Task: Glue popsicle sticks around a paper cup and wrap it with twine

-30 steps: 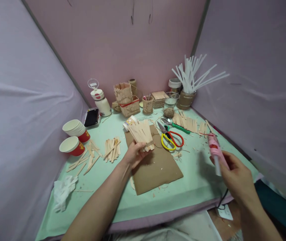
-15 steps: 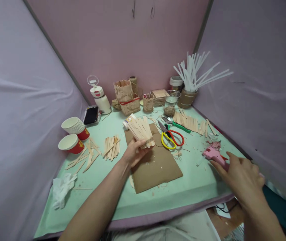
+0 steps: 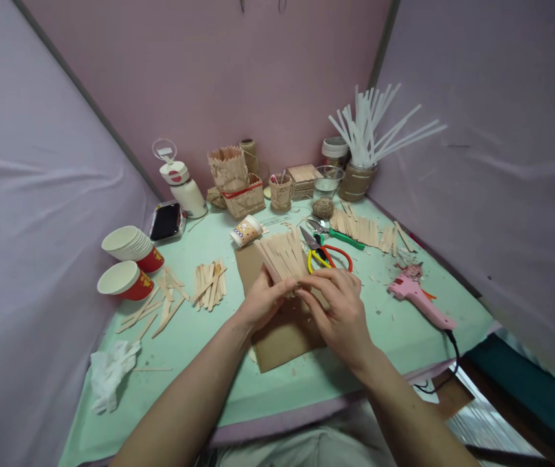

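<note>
My left hand (image 3: 266,299) is wrapped round the lower left of a flared craft-stick cup (image 3: 283,254), its wide end tilted up and away from me. The thumb lies across the sticks near the narrow end. From the other side my right hand (image 3: 338,305) reaches in, thumb and fingertips pinched together at that narrow end; what they pinch is too small to tell. Beneath both hands lies a brown cardboard sheet (image 3: 277,353). A pink glue gun (image 3: 418,299) rests on the table to the right, apart from my hands.
Scissors (image 3: 329,254) and green-handled pliers (image 3: 343,237) lie beyond my right hand. A small printed paper cup (image 3: 246,231) is tipped over behind the cardboard. Loose craft sticks (image 3: 211,285) and red paper cups (image 3: 129,282) are on the left. White glue sticks (image 3: 367,130) stand in a jar.
My right hand has left the glue gun on the table and come across to the craft-stick cup. My left hand still holds the cup, now slightly lower and to the right.
</note>
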The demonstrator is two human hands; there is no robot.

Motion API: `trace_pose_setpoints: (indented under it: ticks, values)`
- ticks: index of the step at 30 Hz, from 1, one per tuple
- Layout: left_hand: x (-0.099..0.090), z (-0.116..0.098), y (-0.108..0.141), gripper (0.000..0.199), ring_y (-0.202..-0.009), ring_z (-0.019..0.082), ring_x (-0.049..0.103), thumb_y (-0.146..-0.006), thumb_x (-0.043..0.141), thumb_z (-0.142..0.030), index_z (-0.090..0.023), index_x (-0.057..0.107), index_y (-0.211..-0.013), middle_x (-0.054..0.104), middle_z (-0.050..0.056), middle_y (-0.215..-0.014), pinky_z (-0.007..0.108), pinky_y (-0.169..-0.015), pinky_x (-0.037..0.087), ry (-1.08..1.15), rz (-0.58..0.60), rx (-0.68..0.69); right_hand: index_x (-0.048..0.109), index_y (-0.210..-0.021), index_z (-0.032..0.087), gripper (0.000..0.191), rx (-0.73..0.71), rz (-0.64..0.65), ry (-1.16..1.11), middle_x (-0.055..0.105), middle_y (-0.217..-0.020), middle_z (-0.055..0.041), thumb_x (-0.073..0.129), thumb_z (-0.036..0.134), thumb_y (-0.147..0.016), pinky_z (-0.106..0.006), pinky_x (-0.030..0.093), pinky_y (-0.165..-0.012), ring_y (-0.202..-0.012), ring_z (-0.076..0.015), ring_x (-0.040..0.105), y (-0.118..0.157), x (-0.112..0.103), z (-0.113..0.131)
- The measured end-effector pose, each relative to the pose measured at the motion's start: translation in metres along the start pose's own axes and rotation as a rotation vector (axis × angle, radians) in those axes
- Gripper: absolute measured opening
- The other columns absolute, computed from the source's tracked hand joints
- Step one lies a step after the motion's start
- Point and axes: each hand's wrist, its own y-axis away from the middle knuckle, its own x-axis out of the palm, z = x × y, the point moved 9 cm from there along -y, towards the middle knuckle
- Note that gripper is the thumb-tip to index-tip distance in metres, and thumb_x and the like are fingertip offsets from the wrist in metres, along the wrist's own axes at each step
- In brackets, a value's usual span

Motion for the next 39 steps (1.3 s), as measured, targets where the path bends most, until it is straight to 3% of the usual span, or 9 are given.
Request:
trace_pose_setpoints:
  ticks: [9,17,23,39]
  values:
    - [-0.008,0.006,-0.002,0.086,-0.140,0.036,0.046,-0.061,0.093,-0.042,-0.022,0.048,-0.132,0.056,0.015,-0.145,0.046,-0.115,0.039,-0.163,0.032,0.026,0.062,-0.091,0.021,0.008,0.053,0.057,-0.037,0.066,-0.092,-0.0039,0.058,0.017,-0.097,-0.037,0.041,-0.083,-0.090,-0.0211,0.060,-0.003,0.002,-0.014]
    - [0.001,0.008,0.000,0.074,-0.131,0.033,0.055,-0.067,0.088,-0.031,-0.024,0.051,-0.131,0.062,0.011,-0.136,0.046,-0.107,0.045,-0.084,0.062,-0.035,0.060,-0.094,0.022,0.009,0.031,0.092,0.021,0.066,-0.095,-0.0059,0.053,0.019,-0.100,-0.039,0.040,-0.084,-0.094,-0.0230,0.058,-0.002,0.002,-0.018]
    - [-0.004,0.009,-0.001,0.072,-0.137,0.031,0.051,-0.067,0.087,-0.024,-0.025,0.053,-0.131,0.061,0.009,-0.140,0.045,-0.114,0.040,-0.108,0.047,-0.013,0.061,-0.095,0.023,0.010,0.014,0.080,0.025,0.067,-0.094,-0.0062,0.052,0.019,-0.100,-0.040,0.042,-0.083,-0.093,-0.0232,0.059,0.000,0.000,-0.017]
    - [-0.003,0.011,-0.001,0.069,-0.133,0.032,0.054,-0.072,0.086,-0.029,-0.025,0.052,-0.132,0.062,0.009,-0.138,0.045,-0.110,0.044,-0.154,0.053,-0.016,0.060,-0.092,0.023,0.011,0.123,0.022,-0.007,0.066,-0.092,-0.0051,0.053,0.019,-0.099,-0.040,0.043,-0.082,-0.091,-0.0229,0.059,0.001,-0.002,-0.028]
